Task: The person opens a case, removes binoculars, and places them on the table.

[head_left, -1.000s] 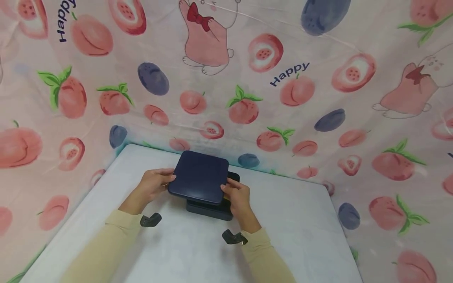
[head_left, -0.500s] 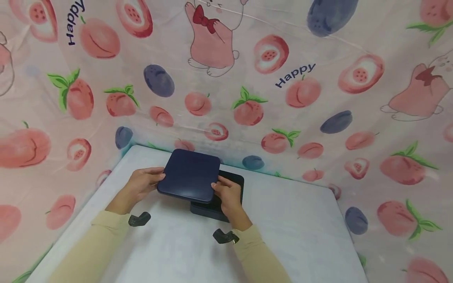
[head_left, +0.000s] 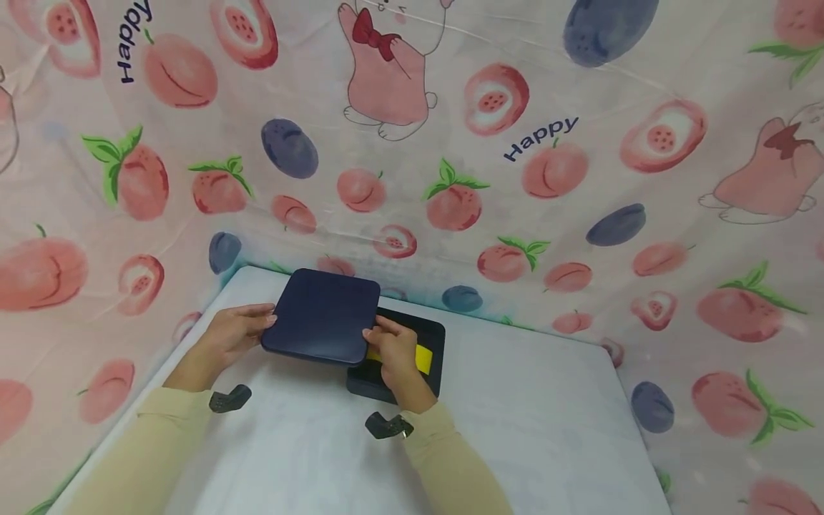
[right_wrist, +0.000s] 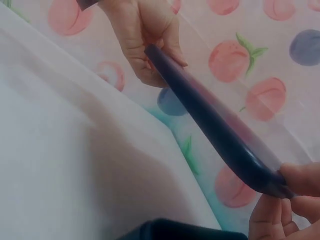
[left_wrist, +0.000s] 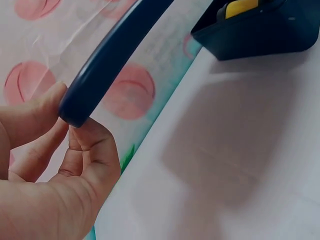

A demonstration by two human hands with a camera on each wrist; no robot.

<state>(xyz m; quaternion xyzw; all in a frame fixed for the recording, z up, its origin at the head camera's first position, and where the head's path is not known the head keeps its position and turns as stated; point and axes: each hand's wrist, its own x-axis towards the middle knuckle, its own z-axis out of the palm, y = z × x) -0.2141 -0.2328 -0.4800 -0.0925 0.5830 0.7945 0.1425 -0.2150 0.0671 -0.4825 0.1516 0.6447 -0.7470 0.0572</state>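
A dark blue square lid [head_left: 324,315] is held up above the table between both hands. My left hand [head_left: 228,335] pinches its left edge, thumb on top and fingers beneath. My right hand [head_left: 397,355] pinches the opposite edge the same way. In the left wrist view the lid [left_wrist: 100,65] appears edge-on, well off the white surface. Below and to the right stands a dark square box [head_left: 433,340], open at the top and partly covered by the lid and right hand. Inside it lies something yellow [head_left: 423,359], also seen as a yellow and black piece [left_wrist: 241,7].
A white-covered table [head_left: 528,422] carries the box near its back edge. Behind and beside it hangs a pink curtain [head_left: 450,93] printed with fruit and rabbits. A black wrist mount [head_left: 230,398] juts from the left sleeve, another mount [head_left: 388,425] from the right.
Both hands have carried the lid leftward off the box. More of the box's inside shows now, with the yellow thing in it. The box stays on the table.
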